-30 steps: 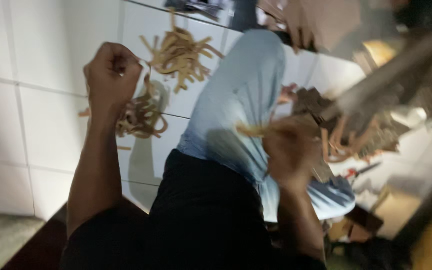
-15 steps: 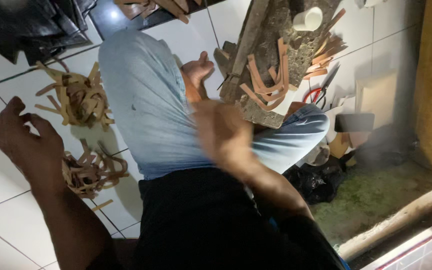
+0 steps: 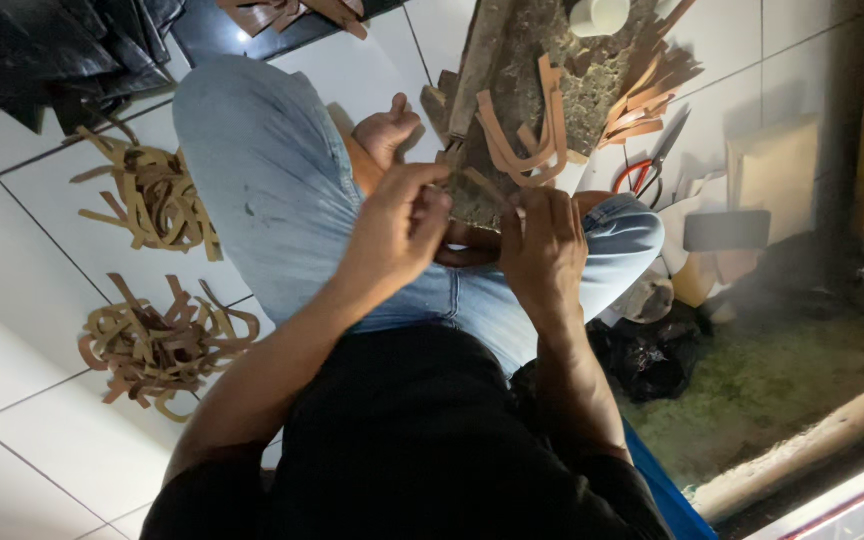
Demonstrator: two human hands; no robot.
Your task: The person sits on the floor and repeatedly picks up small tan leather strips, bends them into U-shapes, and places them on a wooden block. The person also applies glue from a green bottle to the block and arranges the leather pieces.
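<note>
I sit cross-legged on a white tiled floor in blue jeans (image 3: 272, 190). My left hand (image 3: 397, 225) and my right hand (image 3: 542, 245) meet above my lap, fingers pinched on a thin tan leather strip (image 3: 480, 183) that runs between them. Just beyond my hands a rough wooden block (image 3: 542, 100) rests against my knee, with curved tan strips (image 3: 527, 140) lying on top of it. My bare foot (image 3: 384, 130) shows beside the block.
Two heaps of tan strips lie on the tiles at left, one far (image 3: 152, 195), one near (image 3: 157, 345). Red-handled scissors (image 3: 647, 165), cut sheets (image 3: 772, 170) and a dark phone (image 3: 727, 230) sit right of the block. Black bags (image 3: 52, 50) lie at top left.
My left hand has left the near heap at the left and come to my lap. Both hands now meet on one strip in front of the wooden block.
</note>
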